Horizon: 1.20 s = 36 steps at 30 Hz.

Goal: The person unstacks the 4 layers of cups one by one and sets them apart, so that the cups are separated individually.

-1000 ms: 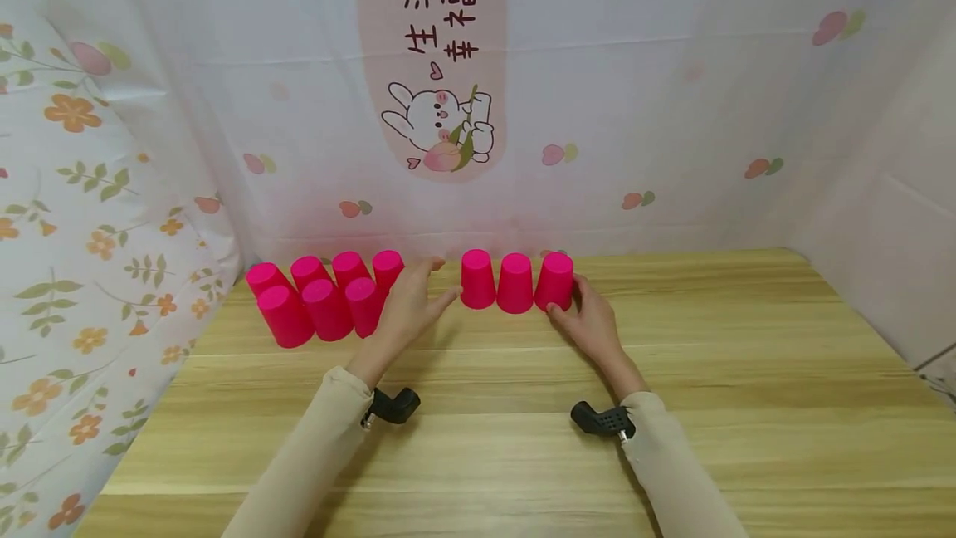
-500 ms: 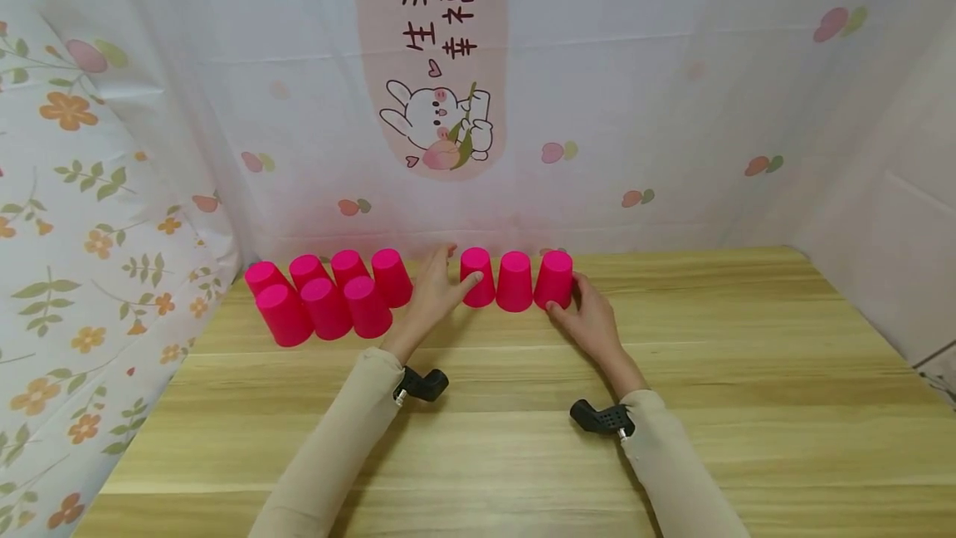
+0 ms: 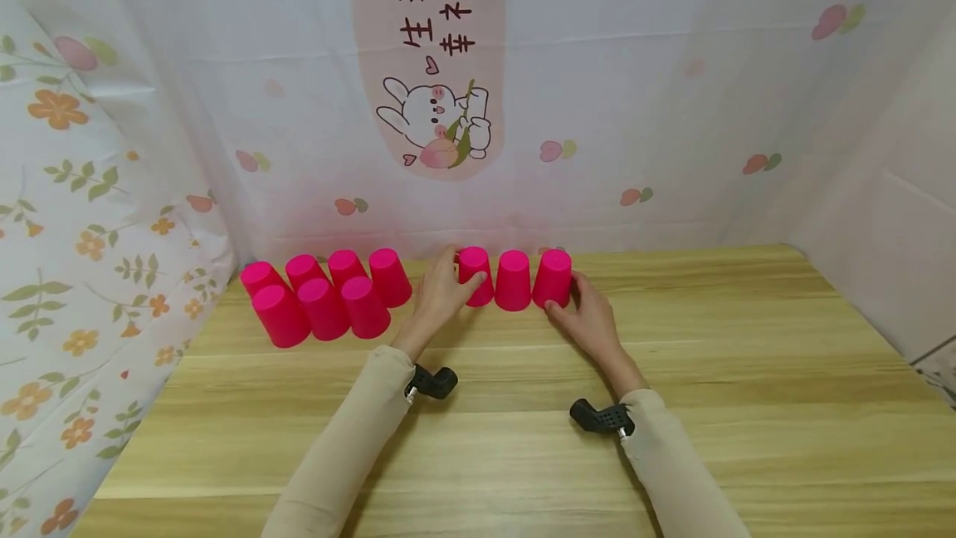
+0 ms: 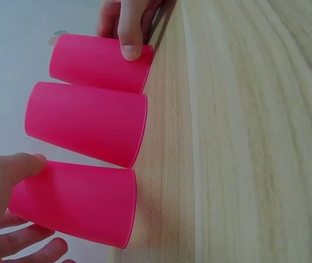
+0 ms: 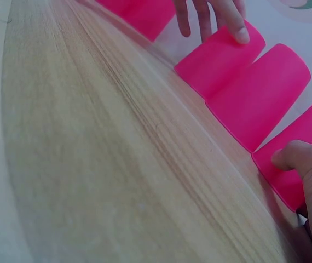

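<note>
We see three pink cups (image 3: 513, 279) upside down in a row at the back of the desk (image 3: 523, 438). Our left hand (image 3: 441, 297) grips the left cup (image 3: 475, 275); our right hand (image 3: 590, 318) grips the right cup (image 3: 553, 277).

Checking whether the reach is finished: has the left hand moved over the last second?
Yes. The left hand has moved right and away across the table, from beside the seven-cup cluster onto the left cup of the row of three.
</note>
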{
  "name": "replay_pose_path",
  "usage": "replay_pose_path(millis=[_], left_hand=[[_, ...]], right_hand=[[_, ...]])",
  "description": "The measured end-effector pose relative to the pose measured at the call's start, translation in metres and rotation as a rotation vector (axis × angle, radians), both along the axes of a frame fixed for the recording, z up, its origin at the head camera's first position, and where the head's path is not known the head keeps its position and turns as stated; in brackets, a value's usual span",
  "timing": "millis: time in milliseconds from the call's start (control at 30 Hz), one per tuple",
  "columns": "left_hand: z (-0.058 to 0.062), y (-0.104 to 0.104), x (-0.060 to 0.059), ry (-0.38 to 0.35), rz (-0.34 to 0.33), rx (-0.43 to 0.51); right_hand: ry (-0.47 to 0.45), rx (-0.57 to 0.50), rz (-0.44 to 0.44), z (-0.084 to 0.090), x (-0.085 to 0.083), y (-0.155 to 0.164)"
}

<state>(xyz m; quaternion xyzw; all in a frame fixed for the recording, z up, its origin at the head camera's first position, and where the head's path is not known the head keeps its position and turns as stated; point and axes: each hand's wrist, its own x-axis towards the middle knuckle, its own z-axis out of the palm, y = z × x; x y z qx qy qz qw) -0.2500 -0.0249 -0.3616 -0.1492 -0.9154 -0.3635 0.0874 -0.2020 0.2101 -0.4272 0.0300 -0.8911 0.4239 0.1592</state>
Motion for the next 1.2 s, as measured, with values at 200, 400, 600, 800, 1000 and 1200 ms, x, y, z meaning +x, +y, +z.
replay_pose_path(millis=[200, 400, 600, 800, 1000, 1200], left_hand=[[0.001, 0.001, 0.0, -0.006, 0.005, 0.005], [-0.002, -0.001, 0.0, -0.001, 0.007, 0.013], [-0.001, -0.003, 0.003, -0.006, -0.003, 0.031], [0.004, -0.006, 0.006, -0.002, -0.011, 0.035], [0.011, -0.009, 0.011, 0.023, -0.021, 0.012], [0.018, -0.016, 0.023, 0.053, -0.067, -0.013]], right_hand=[[-0.001, 0.014, 0.004, 0.002, 0.001, 0.001], [0.004, 0.013, 0.001, 0.001, 0.002, -0.001], [0.005, 0.006, -0.001, 0.0, 0.002, 0.0], [0.005, 0.015, -0.008, 0.003, 0.0, 0.0], [0.016, 0.01, -0.003, 0.005, 0.0, 0.0], [0.014, 0.024, -0.004, 0.002, 0.002, 0.0]])
